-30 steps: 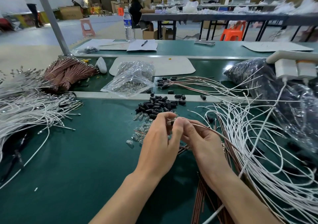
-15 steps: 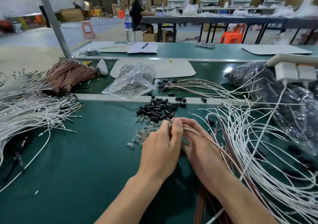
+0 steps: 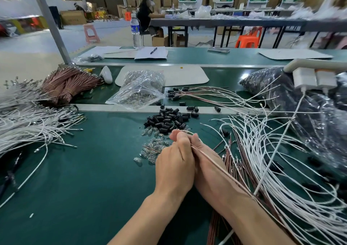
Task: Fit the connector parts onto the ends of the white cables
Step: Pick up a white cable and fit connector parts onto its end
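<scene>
Deep green table (image 3: pixel 75 179) all across. On the right, white cables (image 3: pixel 281 160) fanning out; on the left, a second white heap (image 3: pixel 22 124). There's the black connector parts (image 3: pixel 167 120) in a dark pile, clear glassy bulbs (image 3: pixel 152 149) beneath. At the back, a copper-brown bundle (image 3: pixel 67 83). One pale copper-pink wire (image 3: pixel 212 159) mid-scene, and an orange stool (image 3: pixel 246 40) glowing far off.

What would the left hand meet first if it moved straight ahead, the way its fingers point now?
Most likely the pile of black connector caps, lying just beyond the fingertips of the left hand, which pinches a thin cable. Depth is unclear, but nothing else shows between them.
</scene>
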`<action>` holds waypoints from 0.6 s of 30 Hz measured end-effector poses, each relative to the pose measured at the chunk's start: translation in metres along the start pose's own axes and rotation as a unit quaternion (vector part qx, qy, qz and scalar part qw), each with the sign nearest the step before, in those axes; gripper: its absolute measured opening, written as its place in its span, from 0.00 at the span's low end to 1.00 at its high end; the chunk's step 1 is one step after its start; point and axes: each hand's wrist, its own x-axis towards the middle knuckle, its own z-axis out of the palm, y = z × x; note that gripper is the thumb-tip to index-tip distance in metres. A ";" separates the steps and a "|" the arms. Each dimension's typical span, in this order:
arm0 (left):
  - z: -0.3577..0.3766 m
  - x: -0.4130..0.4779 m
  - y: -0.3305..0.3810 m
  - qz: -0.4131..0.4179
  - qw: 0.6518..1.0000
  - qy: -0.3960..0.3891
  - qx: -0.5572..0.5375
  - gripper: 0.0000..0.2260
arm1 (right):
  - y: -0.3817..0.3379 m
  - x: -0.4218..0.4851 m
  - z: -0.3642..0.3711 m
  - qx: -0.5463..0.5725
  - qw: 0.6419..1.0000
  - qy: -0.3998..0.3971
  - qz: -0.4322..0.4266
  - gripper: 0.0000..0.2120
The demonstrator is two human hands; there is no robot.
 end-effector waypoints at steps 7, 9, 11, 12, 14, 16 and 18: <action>0.000 0.004 0.004 -0.009 0.999 -0.007 0.029 0.18 | 0.010 0.004 0.001 -0.007 0.999 0.050 -0.019 0.15; -0.002 0.004 0.007 -0.009 1.000 0.001 0.000 0.21 | 0.012 0.005 0.000 -0.013 0.998 0.050 -0.020 0.15; -0.003 0.001 0.008 -0.014 1.000 -0.002 -0.006 0.20 | 0.013 0.006 0.000 -0.022 0.998 0.055 -0.019 0.15; -0.001 0.000 0.007 -0.013 1.000 0.008 -0.006 0.19 | 0.014 0.007 0.000 -0.024 0.998 0.059 -0.018 0.14; 0.003 0.000 0.004 -0.018 1.000 0.023 0.002 0.22 | 0.014 0.007 0.001 -0.026 0.998 0.063 -0.018 0.15; 0.003 -0.001 0.002 -0.029 0.999 0.030 -0.003 0.26 | 0.015 0.008 0.003 -0.025 0.997 0.065 -0.020 0.16; 0.004 -0.002 0.000 -0.034 0.999 0.029 -0.011 0.25 | 0.014 0.007 0.004 -0.022 0.997 0.066 -0.022 0.16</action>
